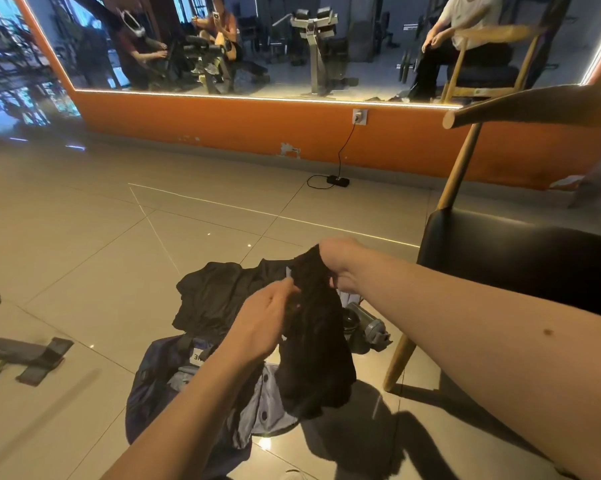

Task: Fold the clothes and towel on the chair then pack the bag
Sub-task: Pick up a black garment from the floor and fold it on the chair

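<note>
Our right hand (340, 265) grips the top of a black cloth (318, 348), fingers curled over its upper edge. Our left hand (264, 320) pinches the cloth's left edge just below, fingers bent into the fabric. The cloth hangs limp between them, in the air above the bag (160, 375).

The bag lies open on the floor (101, 237), navy outside with a grey lining. Just beyond it a black top (216, 296) is spread flat on the tiles. A bottle (366, 327) lies on its side near the chair (500, 258), which stands to our right with its dark seat bare. Farther off, a power strip (338, 181) sits by the orange wall (223, 126) below a mirror (257, 46).
</note>
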Demonstrator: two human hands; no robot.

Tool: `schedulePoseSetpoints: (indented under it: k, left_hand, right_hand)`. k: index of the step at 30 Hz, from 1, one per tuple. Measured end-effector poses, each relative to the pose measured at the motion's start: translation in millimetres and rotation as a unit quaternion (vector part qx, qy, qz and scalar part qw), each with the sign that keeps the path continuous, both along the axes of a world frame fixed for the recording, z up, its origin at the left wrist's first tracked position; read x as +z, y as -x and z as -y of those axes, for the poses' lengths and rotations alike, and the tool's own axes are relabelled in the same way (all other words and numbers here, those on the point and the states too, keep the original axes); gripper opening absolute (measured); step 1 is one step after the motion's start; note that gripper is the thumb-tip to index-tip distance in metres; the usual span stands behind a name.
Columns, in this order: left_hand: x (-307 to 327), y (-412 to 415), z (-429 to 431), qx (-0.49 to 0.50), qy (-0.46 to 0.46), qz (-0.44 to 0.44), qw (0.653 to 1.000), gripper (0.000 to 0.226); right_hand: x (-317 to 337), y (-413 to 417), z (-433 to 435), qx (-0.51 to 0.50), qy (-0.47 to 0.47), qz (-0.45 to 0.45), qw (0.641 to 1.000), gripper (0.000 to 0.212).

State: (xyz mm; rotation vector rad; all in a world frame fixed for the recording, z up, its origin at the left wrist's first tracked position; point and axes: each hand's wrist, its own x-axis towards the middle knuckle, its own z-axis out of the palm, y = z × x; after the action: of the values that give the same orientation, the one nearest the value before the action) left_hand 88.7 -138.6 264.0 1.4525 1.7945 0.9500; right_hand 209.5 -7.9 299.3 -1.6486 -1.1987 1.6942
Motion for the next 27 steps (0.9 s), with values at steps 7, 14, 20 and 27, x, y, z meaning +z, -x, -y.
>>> schedulePoseSetpoints:
  k: [7, 14, 20, 27]
  left_hand:
    - [-32, 33, -34, 0.11, 0.123, -0.038, 0.986, 0.048]
    - [-27, 16, -49, 0.031, 0.187, 0.003, 0.982, 0.024]
    - [-2, 50, -55, 0.085, 0.234, -0.05, 0.967, 0.017]
    - [128, 95, -67, 0.165, 0.167, -0.124, 0.964, 0.025]
  right_hand:
    - [61, -11, 19, -0.011, 0.004, -0.127, 0.992, 0.021]
    - [124, -41, 35, 0.06, -0.012, -0.158, 0.986, 0.012]
    - [130, -59, 18, 0.047, -0.128, -0.026, 0.99, 0.023]
    - [118, -109, -20, 0.092, -0.292, 0.415, 0.857, 0.006]
